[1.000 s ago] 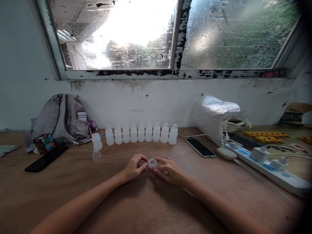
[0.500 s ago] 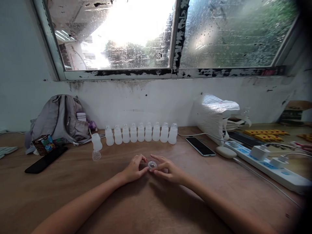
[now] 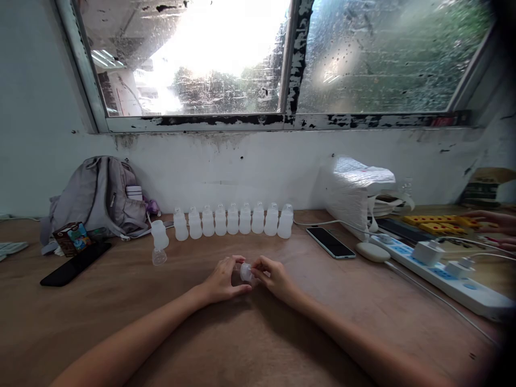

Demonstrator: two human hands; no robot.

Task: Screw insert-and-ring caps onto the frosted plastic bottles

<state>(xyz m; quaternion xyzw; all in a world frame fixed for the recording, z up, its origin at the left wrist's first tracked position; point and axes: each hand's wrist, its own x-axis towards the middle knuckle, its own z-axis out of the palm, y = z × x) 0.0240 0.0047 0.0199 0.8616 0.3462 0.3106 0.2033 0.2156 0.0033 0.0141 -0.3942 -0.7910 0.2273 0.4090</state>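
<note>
Between my hands is a small translucent bottle nipple (image 3: 245,272), just above the wooden table. My left hand (image 3: 221,278) curves round its left side, with the thumb below and the fingertips at its upper edge. On the right, thumb and index finger of my right hand (image 3: 273,275) pinch its edge. Several frosted white baby bottles (image 3: 233,219) with clear tops stand in a row along the wall. Left of the row, another white bottle (image 3: 160,235) leans or stands behind a small clear cap (image 3: 159,256).
A grey backpack (image 3: 94,193), a small box (image 3: 72,239) and a black phone (image 3: 76,264) lie to the left. Rightward are a second phone (image 3: 331,242), a white mouse (image 3: 372,251) and a power strip (image 3: 443,273) with cables. Another person's hand (image 3: 497,221) reaches toward yellow parts (image 3: 439,221).
The nipple has turned from showing its round opening to lying sideways, slightly further left. My right fingers have drawn into a pinch. Another person's hand has come further in at the right.
</note>
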